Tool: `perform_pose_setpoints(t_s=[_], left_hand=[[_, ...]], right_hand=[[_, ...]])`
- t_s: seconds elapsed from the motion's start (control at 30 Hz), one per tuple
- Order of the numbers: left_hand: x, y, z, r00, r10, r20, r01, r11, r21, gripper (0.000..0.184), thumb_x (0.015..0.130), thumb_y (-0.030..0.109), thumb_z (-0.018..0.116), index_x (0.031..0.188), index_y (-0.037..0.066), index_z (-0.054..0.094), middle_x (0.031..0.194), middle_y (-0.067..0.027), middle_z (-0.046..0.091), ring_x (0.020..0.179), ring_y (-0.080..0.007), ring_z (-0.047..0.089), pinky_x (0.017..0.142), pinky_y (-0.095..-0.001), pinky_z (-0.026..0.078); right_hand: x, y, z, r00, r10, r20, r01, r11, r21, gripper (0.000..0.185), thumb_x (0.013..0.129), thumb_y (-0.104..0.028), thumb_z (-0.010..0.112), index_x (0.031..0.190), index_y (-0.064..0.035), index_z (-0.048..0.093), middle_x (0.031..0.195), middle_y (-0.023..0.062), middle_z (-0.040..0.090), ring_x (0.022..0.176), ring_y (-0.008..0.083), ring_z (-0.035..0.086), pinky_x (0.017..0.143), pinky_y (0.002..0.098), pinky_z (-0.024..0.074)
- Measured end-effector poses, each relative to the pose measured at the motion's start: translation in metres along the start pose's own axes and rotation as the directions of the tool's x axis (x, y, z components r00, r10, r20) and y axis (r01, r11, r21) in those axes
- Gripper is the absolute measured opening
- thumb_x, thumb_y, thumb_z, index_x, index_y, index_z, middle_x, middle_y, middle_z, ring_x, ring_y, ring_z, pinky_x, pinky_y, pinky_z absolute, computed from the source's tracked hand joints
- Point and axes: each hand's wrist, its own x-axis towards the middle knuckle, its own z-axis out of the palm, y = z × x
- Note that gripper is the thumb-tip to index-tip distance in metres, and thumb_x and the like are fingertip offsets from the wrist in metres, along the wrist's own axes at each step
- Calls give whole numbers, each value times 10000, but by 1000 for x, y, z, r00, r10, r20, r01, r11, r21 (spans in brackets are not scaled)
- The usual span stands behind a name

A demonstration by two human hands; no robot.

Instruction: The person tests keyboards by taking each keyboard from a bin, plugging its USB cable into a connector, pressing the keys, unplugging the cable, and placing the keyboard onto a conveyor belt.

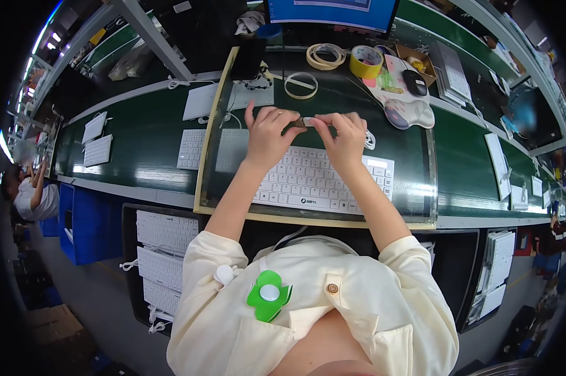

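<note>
My left hand (271, 135) and my right hand (343, 135) meet above a white keyboard (301, 175). Between my right fingertips is a small white plug (307, 121), which looks like the end of a USB cable. The left fingers pinch its darker, metallic-looking end; whether that is a separate part I cannot tell. A coiled white cable (370, 140) shows just beyond my right hand. The keyboard lies on a glass-topped board (414, 188) with yellowish edges, its keys facing up.
Behind my hands are tape rolls (301, 86), yellow tape (366, 61), a mouse (414, 82) on a wrist-rest pad and a monitor (333, 12). Keyboards (97, 150) sit along the green conveyor (145, 172). Bins with keyboards (160, 269) flank me. A person (35, 191) is at far left.
</note>
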Motion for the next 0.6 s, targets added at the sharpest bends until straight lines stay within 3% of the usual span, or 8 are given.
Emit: perform_pose_setpoints(t_s=[0.07,0.17,0.2,0.27,0.37,0.47,0.57,0.6], left_hand=[[-1,1,-8,992,-79,94,71,994,85,156,750,271,681,869,175,652,886,34,644,964,-178,525,1019,-557,150],[-15,-42,-14,953,-258,158,181,905,386,268,788,312,655,1042,227,642,966,-3,636,996,-207,520,979,-604,185],[-21,-49,-21,950,-286,128,217,894,391,327,798,322,647,1106,219,609,1013,-27,618,1014,-228,516,976,-589,211],[-42,-63,-41,936,-344,69,289,868,405,448,817,343,631,1233,204,543,1109,-74,583,1050,-268,508,971,-559,263],[-68,-137,-64,895,-447,-10,447,894,38,561,838,373,594,1315,117,447,1243,-170,485,1118,-333,474,981,-473,332],[-76,-206,-71,640,-768,13,765,636,-102,628,820,419,591,1291,29,446,1289,-240,428,1151,-378,447,994,-390,354],[-93,-300,-50,603,-797,-31,775,575,261,728,766,470,637,1284,-2,440,1278,-241,435,1140,-371,467,962,-404,388],[-82,-303,-47,506,-862,-11,839,489,239,768,741,496,652,1273,-19,446,1281,-233,422,1130,-362,478,890,-397,443]], right_hand=[[-2,-3,-5,999,-43,12,44,989,-141,234,731,-284,706,937,-180,667,965,22,625,933,244,519,803,406,346],[-16,-13,-34,993,41,109,-33,997,-72,377,735,-291,696,1102,-237,624,1224,52,523,1152,329,398,948,531,258],[-28,-5,-49,981,63,184,-50,996,-70,451,726,-278,701,1163,-264,588,1329,53,449,1228,336,344,991,577,194],[-56,12,-81,969,164,183,-126,971,-202,442,732,-253,695,1161,-248,591,1335,61,454,1243,333,338,1013,535,200],[-101,49,-117,868,478,136,-411,845,-342,420,759,-249,673,1162,-167,587,1336,111,456,1252,360,323,1041,464,209],[-143,81,-136,842,538,31,-455,741,-495,400,811,-261,633,1189,-147,571,1317,151,468,1233,389,343,1041,468,211],[-148,85,-135,802,597,27,-497,692,-524,380,850,-331,575,1201,-187,564,1364,105,430,1289,358,294,1040,565,133],[-146,82,-131,791,611,45,-475,658,-585,380,854,-340,567,1206,-197,558,1375,90,418,1298,349,286,1036,588,112]])
